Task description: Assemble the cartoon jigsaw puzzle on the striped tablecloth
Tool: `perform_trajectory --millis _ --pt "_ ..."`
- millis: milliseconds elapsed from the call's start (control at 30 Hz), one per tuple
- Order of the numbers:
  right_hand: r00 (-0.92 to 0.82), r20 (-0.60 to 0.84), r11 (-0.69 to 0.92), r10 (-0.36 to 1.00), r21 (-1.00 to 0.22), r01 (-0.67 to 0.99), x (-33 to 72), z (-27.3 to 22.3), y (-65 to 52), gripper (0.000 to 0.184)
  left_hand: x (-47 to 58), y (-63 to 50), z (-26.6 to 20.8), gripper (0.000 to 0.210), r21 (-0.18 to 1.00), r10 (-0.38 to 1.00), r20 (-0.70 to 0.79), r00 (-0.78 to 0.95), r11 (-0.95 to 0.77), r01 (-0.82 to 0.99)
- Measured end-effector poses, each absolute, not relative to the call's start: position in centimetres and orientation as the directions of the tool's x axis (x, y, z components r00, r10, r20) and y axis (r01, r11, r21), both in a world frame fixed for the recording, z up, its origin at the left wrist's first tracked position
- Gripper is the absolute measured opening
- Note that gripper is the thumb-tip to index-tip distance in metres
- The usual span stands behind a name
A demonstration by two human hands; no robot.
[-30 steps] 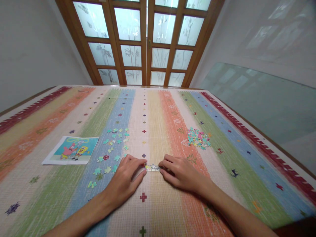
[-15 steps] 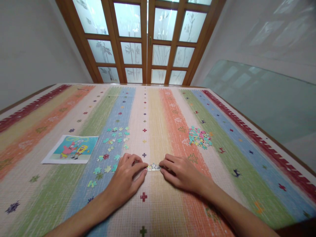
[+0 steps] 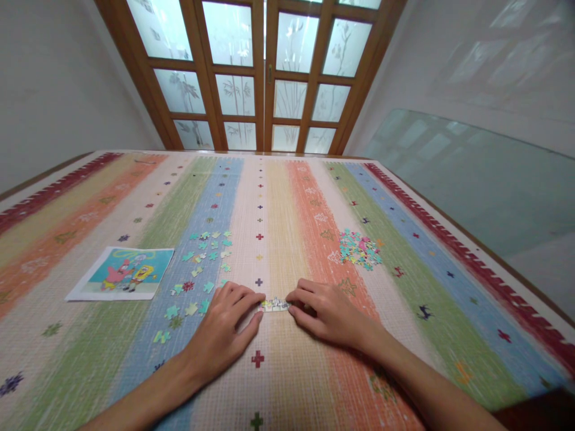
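Note:
A short strip of joined jigsaw puzzle pieces [image 3: 275, 305] lies flat on the striped tablecloth in front of me. At its left end is my left hand [image 3: 229, 317], index finger and thumb on either side of the edge. My right hand [image 3: 330, 314] pinches the right end between thumb and fingertips. The fingers partly cover both ends of the strip. Left of my left hand, several loose turquoise and yellow puzzle pieces [image 3: 191, 309] are spread apart on the blue stripe.
Farther right sits a heap of mixed puzzle pieces [image 3: 360, 249]. A printed cartoon picture [image 3: 123, 273] lies on the left. The striped tablecloth [image 3: 287, 371] covers the table; beyond its far edge stand wooden doors with frosted panes [image 3: 239, 94]. A glass panel [image 3: 471, 173] is at the right.
My left thumb has drawn slightly down and away from the index finger, showing more of the strip's left end. My right hand keeps its pinch. The whole view has shifted a little.

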State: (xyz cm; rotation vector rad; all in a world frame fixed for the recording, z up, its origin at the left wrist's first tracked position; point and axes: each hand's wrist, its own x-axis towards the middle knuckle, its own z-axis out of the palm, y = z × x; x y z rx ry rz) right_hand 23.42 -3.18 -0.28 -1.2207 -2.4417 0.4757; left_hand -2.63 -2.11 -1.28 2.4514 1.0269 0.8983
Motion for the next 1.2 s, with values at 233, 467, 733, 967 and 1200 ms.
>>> perform_trajectory --millis 233,467,733,967,1200 --pt "-0.563 0.181 0.578 0.807 -0.443 0.686 23.4 -0.2 -3.2 0.024 -2.9 -2.3 -0.9 0.019 0.486 0.699 0.452 0.554 -0.714 0.503" --pt "-0.567 0.174 0.581 0.805 -0.42 0.697 23.4 0.0 -3.2 0.024 -3.3 -2.4 -1.2 0.022 0.365 0.599 0.513 0.615 -0.801 0.475" --pt "-0.561 0.203 0.588 0.803 -0.424 0.688 23.4 0.0 -3.2 0.025 -3.5 -2.3 -0.7 0.025 0.19 0.47 0.523 0.711 -0.877 0.441" --pt "-0.532 0.21 0.559 0.82 -0.49 0.669 23.5 -0.1 -3.2 0.022 -3.4 -2.3 0.1 0.025 0.12 0.426 0.508 0.749 -0.896 0.428" --pt "-0.537 0.214 0.566 0.816 -0.483 0.668 23.4 0.0 -3.2 0.022 -3.8 -2.0 -0.3 0.028 0.095 0.392 0.498 0.773 -0.911 0.401"
